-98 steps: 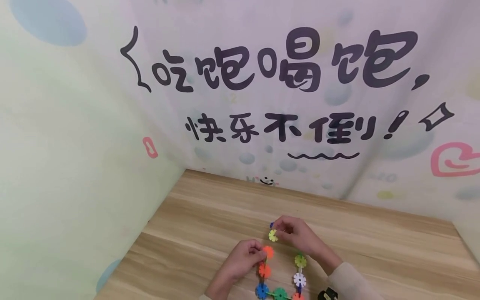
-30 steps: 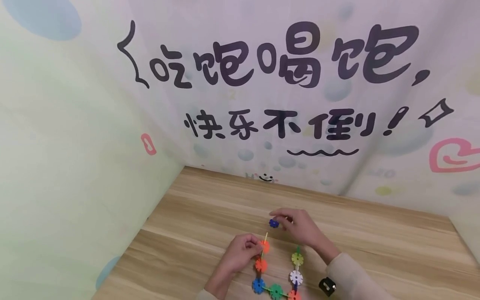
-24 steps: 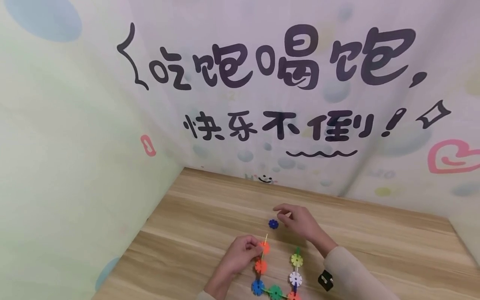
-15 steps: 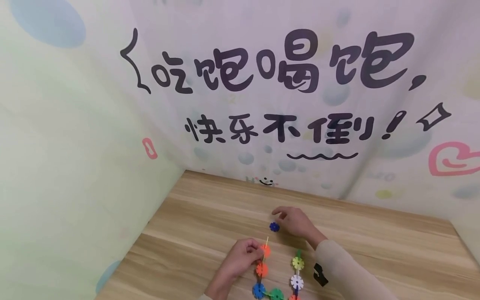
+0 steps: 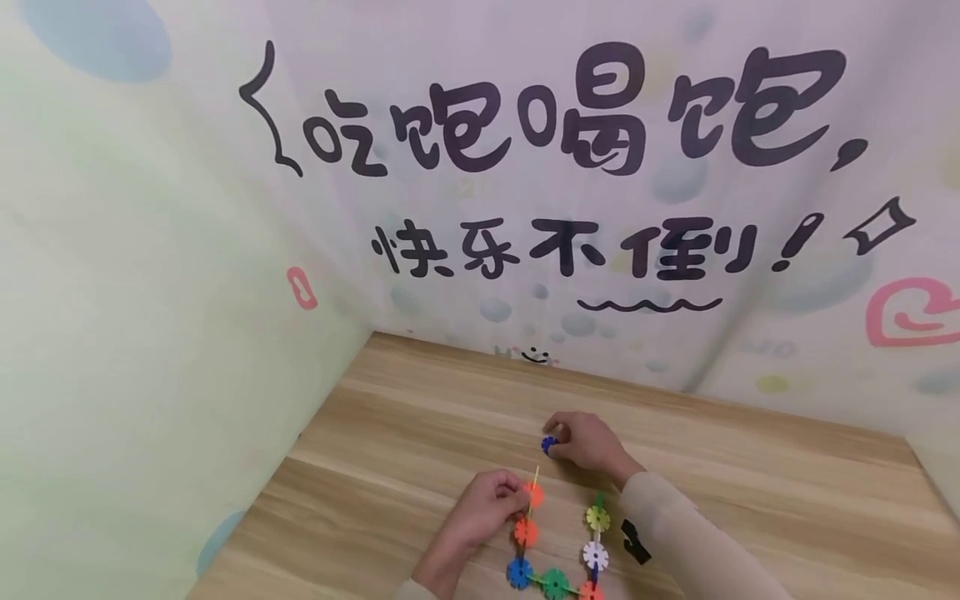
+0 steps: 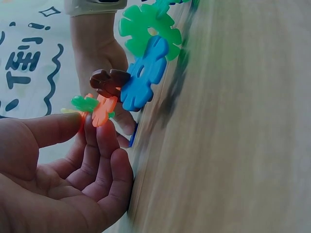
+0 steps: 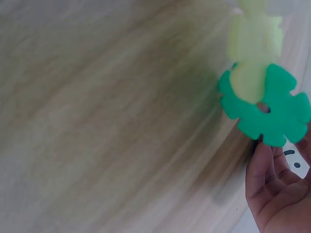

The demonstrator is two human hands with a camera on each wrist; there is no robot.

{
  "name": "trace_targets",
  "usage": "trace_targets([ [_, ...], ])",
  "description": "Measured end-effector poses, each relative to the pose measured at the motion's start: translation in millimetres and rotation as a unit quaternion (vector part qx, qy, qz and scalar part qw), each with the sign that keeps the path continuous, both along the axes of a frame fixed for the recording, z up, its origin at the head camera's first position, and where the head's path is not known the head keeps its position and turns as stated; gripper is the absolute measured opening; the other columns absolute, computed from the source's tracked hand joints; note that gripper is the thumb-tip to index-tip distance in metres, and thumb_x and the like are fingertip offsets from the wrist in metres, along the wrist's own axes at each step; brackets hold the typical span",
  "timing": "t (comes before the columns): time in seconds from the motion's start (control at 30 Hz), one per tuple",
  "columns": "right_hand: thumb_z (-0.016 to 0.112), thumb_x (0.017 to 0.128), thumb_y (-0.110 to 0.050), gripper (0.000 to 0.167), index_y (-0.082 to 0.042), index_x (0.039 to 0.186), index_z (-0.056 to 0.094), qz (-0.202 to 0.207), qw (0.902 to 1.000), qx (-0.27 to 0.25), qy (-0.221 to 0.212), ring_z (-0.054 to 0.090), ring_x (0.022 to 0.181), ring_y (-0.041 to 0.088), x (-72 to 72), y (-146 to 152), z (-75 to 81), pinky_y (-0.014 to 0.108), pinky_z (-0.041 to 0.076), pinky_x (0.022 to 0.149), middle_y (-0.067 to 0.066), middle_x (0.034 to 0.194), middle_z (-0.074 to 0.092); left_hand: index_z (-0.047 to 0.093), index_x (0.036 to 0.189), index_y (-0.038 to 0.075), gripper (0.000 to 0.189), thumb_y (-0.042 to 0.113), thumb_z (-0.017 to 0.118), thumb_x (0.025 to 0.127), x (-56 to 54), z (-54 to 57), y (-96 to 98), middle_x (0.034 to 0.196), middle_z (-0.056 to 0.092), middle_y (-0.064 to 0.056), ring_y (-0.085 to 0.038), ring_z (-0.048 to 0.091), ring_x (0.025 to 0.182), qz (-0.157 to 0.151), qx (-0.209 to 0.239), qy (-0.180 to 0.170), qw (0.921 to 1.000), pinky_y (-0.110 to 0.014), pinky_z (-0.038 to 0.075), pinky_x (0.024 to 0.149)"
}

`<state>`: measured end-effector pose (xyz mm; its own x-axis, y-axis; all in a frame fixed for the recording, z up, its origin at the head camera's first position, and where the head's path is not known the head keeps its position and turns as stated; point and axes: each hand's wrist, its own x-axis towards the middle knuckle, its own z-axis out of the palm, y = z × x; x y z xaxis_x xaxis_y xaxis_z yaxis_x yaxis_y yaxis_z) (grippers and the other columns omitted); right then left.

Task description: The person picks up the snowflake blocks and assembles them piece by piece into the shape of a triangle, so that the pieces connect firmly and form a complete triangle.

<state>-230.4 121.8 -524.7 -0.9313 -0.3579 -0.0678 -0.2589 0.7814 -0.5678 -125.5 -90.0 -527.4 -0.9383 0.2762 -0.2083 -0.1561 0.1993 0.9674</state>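
My left hand [image 5: 491,504] pinches an orange snowflake disc [image 5: 534,495] at the upper left end of a linked chain of snowflake discs. Edge-on above it, a yellow disc [image 5: 536,476] is slotted in. Below come another orange disc [image 5: 527,531], a blue disc [image 5: 519,572] and a green disc [image 5: 556,583]. My right hand [image 5: 588,440] has thumb and fingers on a loose dark blue disc [image 5: 548,445] beyond the chain. In the right wrist view, a chain disc, green [image 7: 284,109], hides those fingertips.
The chain's right side carries a white disc [image 5: 596,556], a yellow-green disc [image 5: 597,517] and an edge-on green one at its end. A small black object [image 5: 636,542] shows beside my right sleeve. The wooden tabletop [image 5: 405,417] meets a printed wall cloth behind.
The yellow disc, earlier in my right hand, now stands on the left-hand orange disc. My right hand moved off to the dark blue disc, hovered by it, and its fingers have closed on it.
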Motion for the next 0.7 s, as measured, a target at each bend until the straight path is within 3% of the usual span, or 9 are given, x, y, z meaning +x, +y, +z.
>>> trace_targets([
  [0.23,0.082,0.083,-0.017,0.018,-0.015,0.096,0.069,-0.018,0.9994,0.025,0.013,0.058,0.079,0.013,2.0,-2.5,-0.1,0.039,0.052,0.077,-0.003,0.085,0.063,0.067,0.093,0.002,0.010,0.011,0.066,0.096,-0.3,-0.2,1.6,0.081,0.068,-0.004,-0.015,0.061,0.074,-0.003,0.010,0.007,0.9999,-0.034,0.052,0.069],
  [0.5,0.079,0.086,-0.016,0.021,-0.015,0.096,0.061,-0.033,0.9989,0.026,0.022,0.054,0.074,0.014,10.8,1.5,-0.2,0.037,0.050,0.071,-0.003,0.083,0.059,0.067,0.095,0.005,0.007,0.012,0.067,0.096,-1.6,0.4,0.8,0.083,0.067,-0.002,-0.016,0.061,0.076,0.001,-0.003,-0.017,0.9999,-0.031,0.051,0.068],
  [0.7,0.070,0.093,-0.006,0.013,-0.014,0.098,0.061,-0.050,0.9981,-0.036,-0.003,0.062,0.077,0.014,21.6,8.2,5.1,0.038,0.054,0.070,0.002,0.087,0.067,0.068,0.094,0.005,0.007,0.012,0.067,0.095,0.1,-2.1,0.7,0.082,0.068,-0.002,-0.015,0.061,0.075,0.001,0.000,-0.005,1.0000,-0.030,0.051,0.067],
])
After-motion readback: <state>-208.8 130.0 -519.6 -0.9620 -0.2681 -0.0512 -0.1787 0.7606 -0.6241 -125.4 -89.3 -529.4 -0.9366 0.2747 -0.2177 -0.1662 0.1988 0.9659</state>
